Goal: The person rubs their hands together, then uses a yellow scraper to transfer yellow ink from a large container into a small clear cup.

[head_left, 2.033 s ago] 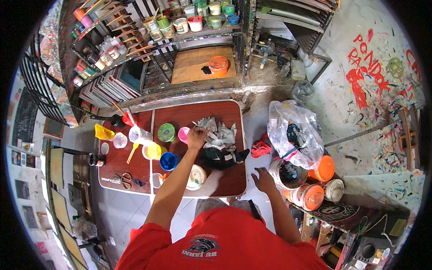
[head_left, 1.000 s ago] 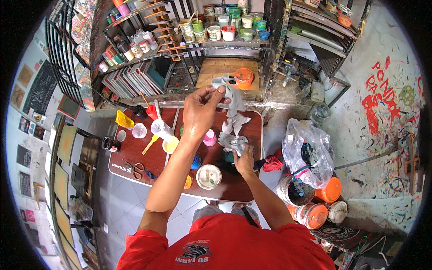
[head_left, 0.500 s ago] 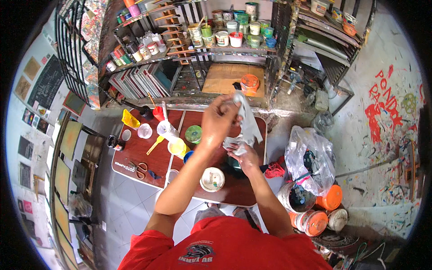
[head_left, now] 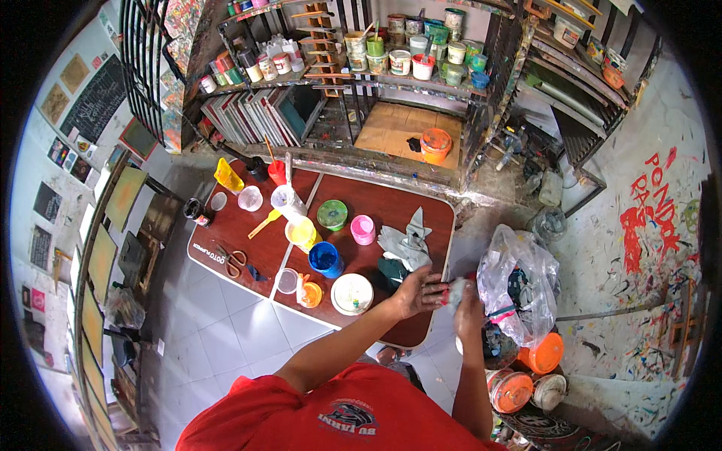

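Over the right edge of the low brown table [head_left: 410, 319], my left hand [head_left: 419, 293] is held out with its fingers stretched. Just right of it, my right hand [head_left: 468, 316] grips a small pale grey rag [head_left: 456, 290], blurred by motion and close to my left fingertips. Crumpled light grey cloth [head_left: 406, 246] lies on the table beyond my hands, beside a dark green cloth [head_left: 391, 272]. To the left stand a white round tub [head_left: 352, 294], a blue paint pot [head_left: 325, 259] and a pink one [head_left: 362, 229].
Yellow [head_left: 302, 234], green [head_left: 332, 215] and orange [head_left: 309, 294] pots share the table with scissors [head_left: 235, 261]. At right are a clear plastic bag [head_left: 519, 278] and orange-lidded buckets [head_left: 511, 391]. Shelves of paint tubs [head_left: 421, 66] stand behind.
Both hands have come down and right from above the table. The grey cloth they held up now lies on the table; my right hand grips a small rag. The view has shifted.
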`<move>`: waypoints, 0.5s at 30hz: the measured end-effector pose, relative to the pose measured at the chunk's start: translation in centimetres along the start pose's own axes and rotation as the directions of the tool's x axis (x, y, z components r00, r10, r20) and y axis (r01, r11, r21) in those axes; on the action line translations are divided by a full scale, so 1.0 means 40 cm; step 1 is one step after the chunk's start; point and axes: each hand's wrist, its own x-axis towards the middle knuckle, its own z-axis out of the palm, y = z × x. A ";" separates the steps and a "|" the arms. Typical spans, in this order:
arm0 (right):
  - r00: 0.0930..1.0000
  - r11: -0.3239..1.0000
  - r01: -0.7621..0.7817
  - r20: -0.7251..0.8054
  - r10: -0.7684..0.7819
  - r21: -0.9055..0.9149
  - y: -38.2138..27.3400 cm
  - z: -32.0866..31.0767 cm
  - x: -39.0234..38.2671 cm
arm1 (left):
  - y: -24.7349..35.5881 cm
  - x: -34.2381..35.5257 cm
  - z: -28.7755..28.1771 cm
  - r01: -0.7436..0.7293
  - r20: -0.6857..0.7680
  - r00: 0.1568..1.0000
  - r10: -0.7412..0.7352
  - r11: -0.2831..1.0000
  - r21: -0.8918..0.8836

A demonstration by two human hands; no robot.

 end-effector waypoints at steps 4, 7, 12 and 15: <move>0.902 0.897 0.391 0.277 -0.330 -0.206 -0.203 0.026 -0.095 | -0.040 0.069 -0.002 0.308 0.292 0.937 -0.191 0.847 -0.434; 0.910 0.866 0.415 0.118 -0.398 -0.280 -0.155 0.034 -0.081 | -0.116 0.087 0.044 0.213 0.278 0.954 -0.115 0.912 -0.352; 0.959 0.966 0.214 -0.155 -0.236 -0.144 -0.126 0.021 -0.113 | -0.176 0.038 0.104 -0.008 0.013 1.000 0.010 0.980 -0.200; 0.946 0.951 0.300 -0.109 -0.306 -0.070 -0.196 0.031 -0.199 | -0.169 0.025 0.092 -0.028 -0.017 1.000 0.026 0.986 -0.164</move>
